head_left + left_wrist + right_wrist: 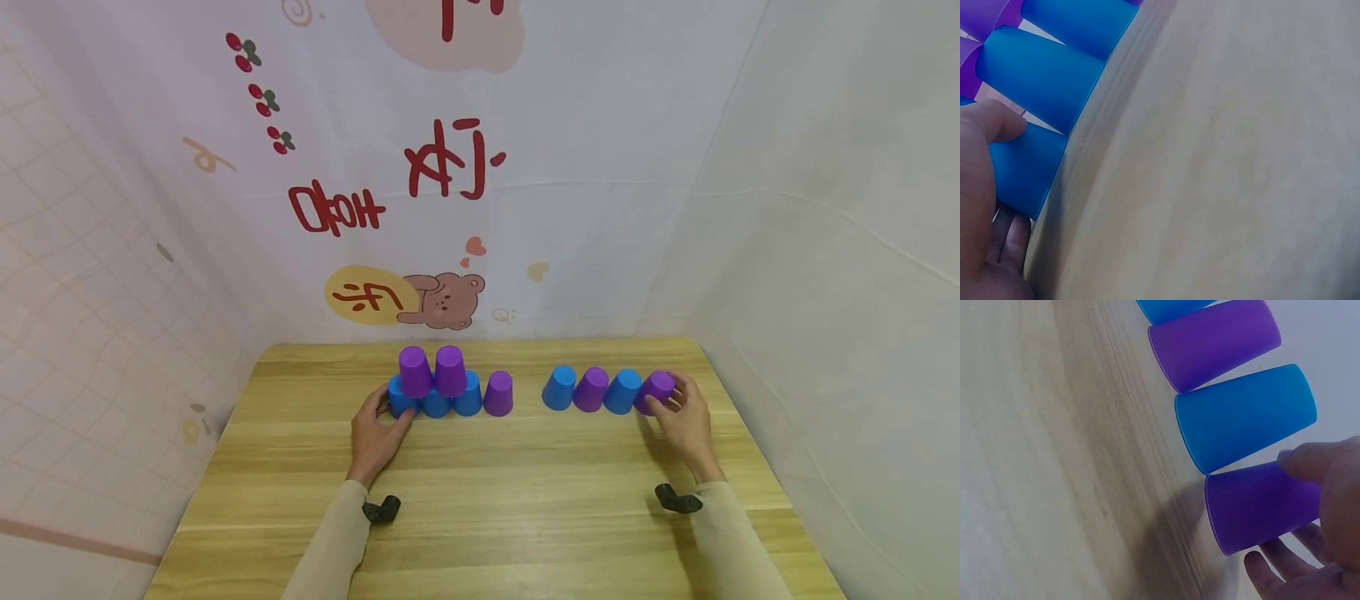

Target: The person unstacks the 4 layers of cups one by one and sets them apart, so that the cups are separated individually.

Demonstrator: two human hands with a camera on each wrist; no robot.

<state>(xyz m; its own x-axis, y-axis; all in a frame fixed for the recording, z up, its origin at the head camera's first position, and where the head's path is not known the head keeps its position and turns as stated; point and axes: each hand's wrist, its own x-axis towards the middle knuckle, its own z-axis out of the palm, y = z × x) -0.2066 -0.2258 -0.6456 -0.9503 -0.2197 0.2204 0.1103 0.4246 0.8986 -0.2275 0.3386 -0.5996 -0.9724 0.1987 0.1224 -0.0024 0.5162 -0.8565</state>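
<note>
Upside-down cups stand in two groups near the table's far side. On the left, two purple cups [450, 372] rest on top of a row of three blue cups [468, 398], with another purple cup [498, 395] at the row's right end. My left hand [377, 435] holds the leftmost blue cup [1032, 167] between thumb and fingers. To the right is a row of alternating blue [559, 389] and purple cups. At its right end my right hand [687, 423] grips the last purple cup [1257, 506], thumb on one side and fingers on the other. A blue cup [1247, 419] stands right beside it.
A wood-grain table [517, 500] lies under everything. Behind it hangs a white printed cloth [600, 233], and more white cloth [840, 292] closes off the sides. A gap separates the two cup groups. Each wrist wears a black mount [382, 509].
</note>
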